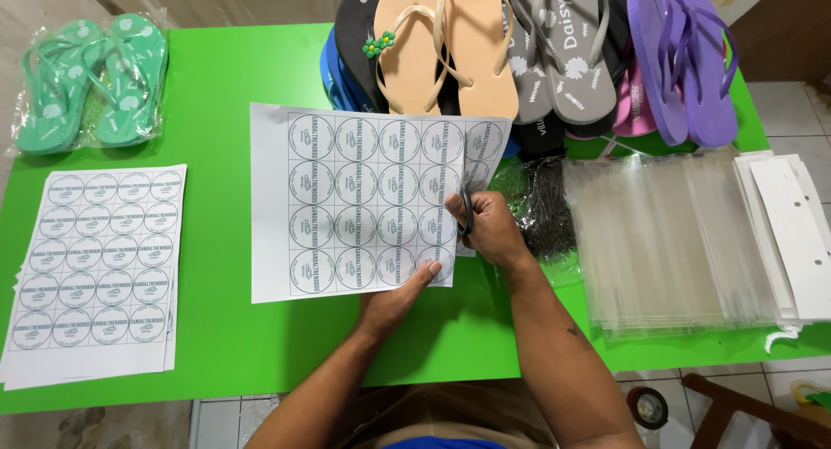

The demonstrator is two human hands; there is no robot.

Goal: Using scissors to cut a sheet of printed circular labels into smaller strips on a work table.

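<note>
A white sheet [346, 207] printed with a grid of round green labels lies over the green table [216, 86]. My left hand [394, 302] pinches the sheet's lower right corner, thumb on top. My right hand [489, 228] grips dark-handled scissors [466, 211] at the sheet's right edge; the blades are mostly hidden behind the paper and my fingers.
A stack of similar label sheets [95, 267] lies at the left. A bagged pair of green flip-flops [91, 81] sits at the far left. Several flip-flops [537, 51] are piled at the back. Clear plastic bags [675, 241] and white cards [792, 233] lie at the right.
</note>
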